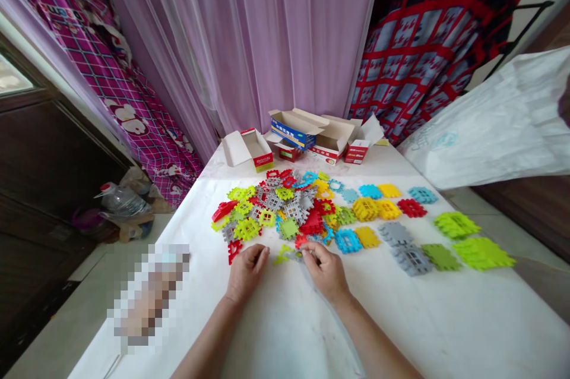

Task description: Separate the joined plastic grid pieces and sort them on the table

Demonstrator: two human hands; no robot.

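My left hand rests at the near edge of a mixed pile of plastic interlocking building tiles. Its fingers are curled in, and I see nothing in them. Across from it, my right hand pinches with thumb and forefinger at a grey building tile low on the table. A lime green tile lies between the hands, beside the grey one. Red tiles sit in the pile just beyond my right fingertips. The palm side of both hands is hidden.
Sorted stacks stand at right: yellow, grey, lime green, with blue tiles nearer. Several open cardboard boxes line the back of the white table. A blurred-out object lies at left; a white bag hangs right.
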